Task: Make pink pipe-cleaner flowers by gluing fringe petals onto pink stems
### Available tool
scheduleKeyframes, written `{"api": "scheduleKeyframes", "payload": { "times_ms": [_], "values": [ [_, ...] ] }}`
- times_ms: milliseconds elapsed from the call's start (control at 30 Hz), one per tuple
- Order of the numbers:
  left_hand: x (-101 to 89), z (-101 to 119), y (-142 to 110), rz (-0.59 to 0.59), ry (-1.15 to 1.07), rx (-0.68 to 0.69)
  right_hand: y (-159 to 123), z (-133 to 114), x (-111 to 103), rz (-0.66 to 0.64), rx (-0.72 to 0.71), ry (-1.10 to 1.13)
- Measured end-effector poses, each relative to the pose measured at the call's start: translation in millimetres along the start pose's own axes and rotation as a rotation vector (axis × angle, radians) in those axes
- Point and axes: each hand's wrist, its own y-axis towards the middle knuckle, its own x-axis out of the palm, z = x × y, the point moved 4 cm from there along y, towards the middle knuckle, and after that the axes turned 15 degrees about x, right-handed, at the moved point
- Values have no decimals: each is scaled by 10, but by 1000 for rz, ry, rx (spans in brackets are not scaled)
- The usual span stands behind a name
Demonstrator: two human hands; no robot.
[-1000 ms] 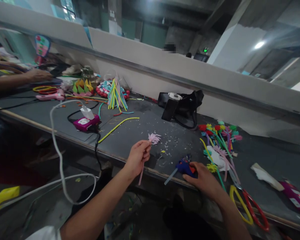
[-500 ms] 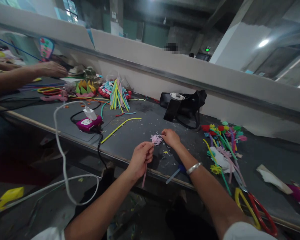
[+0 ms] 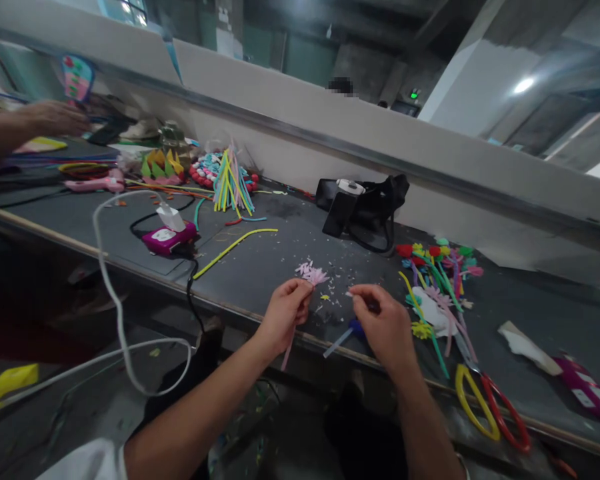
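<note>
My left hand [image 3: 285, 313] is closed round the stem of a pink paper flower [image 3: 311, 273], holding it upright over the front of the dark worktable [image 3: 280, 257]. My right hand [image 3: 383, 320] hovers just right of the flower with fingers pinched together; what they hold is too small to make out. A blue glue gun [image 3: 347, 331] lies on the table partly under my right hand.
Finished paper flowers [image 3: 437, 273] lie to the right, with yellow and red scissors [image 3: 490, 410] near the edge. A black bag [image 3: 363, 207] sits at the back. A pink power strip [image 3: 169, 237], a white cable [image 3: 110, 287] and coloured strips [image 3: 230, 187] are left. Another person's hand [image 3: 45, 117] works far left.
My right hand left the glue gun, reached to the flower head, then drew back to the right with fingers pinched. The left hand kept holding the flower.
</note>
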Motion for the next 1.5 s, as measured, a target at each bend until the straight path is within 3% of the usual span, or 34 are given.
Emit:
{"api": "scheduleKeyframes", "payload": {
  "times_ms": [167, 433, 1500],
  "values": [
    [113, -111, -81, -30, 106, -15, -296, -60, -76, 68, -61, 73],
    [170, -213, -122, -43, 180, -38, -280, -69, -23, 168, -95, 6],
    [217, -191, -160, -96, 294, 22, -292, -29, -6, 196, -90, -63]
  ]
}}
